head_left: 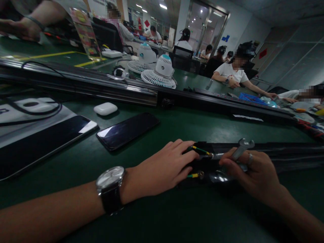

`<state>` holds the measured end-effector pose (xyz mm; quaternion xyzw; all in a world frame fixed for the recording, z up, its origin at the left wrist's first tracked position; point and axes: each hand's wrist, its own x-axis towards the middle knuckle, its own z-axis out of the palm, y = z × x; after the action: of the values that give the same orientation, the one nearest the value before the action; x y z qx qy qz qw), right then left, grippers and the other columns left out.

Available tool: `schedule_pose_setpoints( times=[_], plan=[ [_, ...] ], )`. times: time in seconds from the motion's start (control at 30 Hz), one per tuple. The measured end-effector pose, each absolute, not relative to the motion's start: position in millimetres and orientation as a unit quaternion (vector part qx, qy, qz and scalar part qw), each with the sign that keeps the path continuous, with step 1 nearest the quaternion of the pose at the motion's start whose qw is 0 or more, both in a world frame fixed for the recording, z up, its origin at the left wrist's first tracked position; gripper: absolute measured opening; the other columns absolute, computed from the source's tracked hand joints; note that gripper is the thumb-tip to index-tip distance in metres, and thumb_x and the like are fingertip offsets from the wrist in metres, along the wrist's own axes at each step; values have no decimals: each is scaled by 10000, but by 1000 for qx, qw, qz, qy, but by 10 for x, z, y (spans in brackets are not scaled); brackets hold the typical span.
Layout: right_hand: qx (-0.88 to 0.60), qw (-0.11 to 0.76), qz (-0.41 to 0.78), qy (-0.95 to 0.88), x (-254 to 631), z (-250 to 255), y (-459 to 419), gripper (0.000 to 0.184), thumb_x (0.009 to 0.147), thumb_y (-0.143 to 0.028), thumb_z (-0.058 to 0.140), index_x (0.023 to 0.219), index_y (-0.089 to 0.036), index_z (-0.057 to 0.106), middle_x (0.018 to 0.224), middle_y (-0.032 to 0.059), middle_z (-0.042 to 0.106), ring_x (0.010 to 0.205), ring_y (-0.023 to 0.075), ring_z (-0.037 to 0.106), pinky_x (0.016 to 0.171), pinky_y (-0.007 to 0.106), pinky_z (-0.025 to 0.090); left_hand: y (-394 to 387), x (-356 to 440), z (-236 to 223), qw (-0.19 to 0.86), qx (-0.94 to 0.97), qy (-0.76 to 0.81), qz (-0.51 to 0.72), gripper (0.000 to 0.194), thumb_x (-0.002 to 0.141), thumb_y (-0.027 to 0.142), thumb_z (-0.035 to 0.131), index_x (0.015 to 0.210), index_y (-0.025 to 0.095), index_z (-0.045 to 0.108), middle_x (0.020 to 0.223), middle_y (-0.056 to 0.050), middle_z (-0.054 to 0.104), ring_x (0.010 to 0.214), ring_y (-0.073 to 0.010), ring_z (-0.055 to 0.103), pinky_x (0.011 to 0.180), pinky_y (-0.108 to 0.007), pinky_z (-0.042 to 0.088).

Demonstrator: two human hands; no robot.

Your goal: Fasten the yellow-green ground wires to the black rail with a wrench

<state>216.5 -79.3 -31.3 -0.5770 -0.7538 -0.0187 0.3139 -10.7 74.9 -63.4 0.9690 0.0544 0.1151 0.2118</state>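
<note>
My right hand (260, 172) is closed around an open-end wrench (243, 148), its jaw pointing up above the thumb and fingers. Beneath that hand lies a long black bar-shaped assembly (293, 152), with a shiny surface partly hidden by the fingers. Fingers stretched and apart, my left hand (168, 168) rests over the bar's left end. Two short green wires stick out beside its fingertips: an upper wire (201, 150) and a lower wire (194, 175), both with yellow sleeves and ring ends at screws. A wristwatch (111, 180) is on my left wrist.
A dark phone (128, 131), a white earbud case (105, 108) and a large black-screened device (45, 143) lie at left on the green table. Behind them runs a long metal rail (101, 89), then two white fans (162, 72). Several people sit beyond; a co-worker's arm (43, 20) reaches in at upper left.
</note>
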Motion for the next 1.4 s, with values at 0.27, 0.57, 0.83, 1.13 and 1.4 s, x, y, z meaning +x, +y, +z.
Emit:
schedule_pose_setpoints(
  times=[0.27,0.57,0.83,1.13,1.4],
  plan=[
    [-589,334,24,-735,2141,-294,-784,99,1024,-233,546,988,-228,638,724,-70,660,611,61,629,572,162,455,748,-100,-624,198,971,58,117,234,1014,276,490,1248,256,493,1486,18,362,1291,-190,381,1088,-415,384],
    [-588,338,29,-734,2078,-285,-788,71,996,-196,593,990,-243,646,744,-106,683,607,18,635,586,116,451,756,-111,-639,205,970,53,119,249,1002,270,514,1250,257,499,1491,15,359,1276,-194,391,1081,-419,384],
    [-608,317,106,-720,2071,-318,-775,46,989,-237,627,1014,-248,664,789,-95,716,670,32,680,597,102,485,738,-121,-626,200,971,48,122,262,997,242,511,1258,249,496,1488,9,367,1281,-186,388,1079,-409,381],
    [-576,321,47,-750,2060,-310,-766,67,950,-298,685,956,-232,674,764,-76,712,544,48,623,515,156,473,739,-123,-646,202,970,55,119,261,1002,264,510,1262,256,491,1485,15,363,1270,-188,393,1075,-409,390],
    [-575,304,62,-757,2081,-339,-776,55,946,-254,686,997,-248,668,839,-74,722,621,53,652,568,176,487,750,-111,-642,196,971,52,125,248,994,252,521,1241,243,499,1480,6,372,1267,-194,398,1074,-416,386]
  ],
)
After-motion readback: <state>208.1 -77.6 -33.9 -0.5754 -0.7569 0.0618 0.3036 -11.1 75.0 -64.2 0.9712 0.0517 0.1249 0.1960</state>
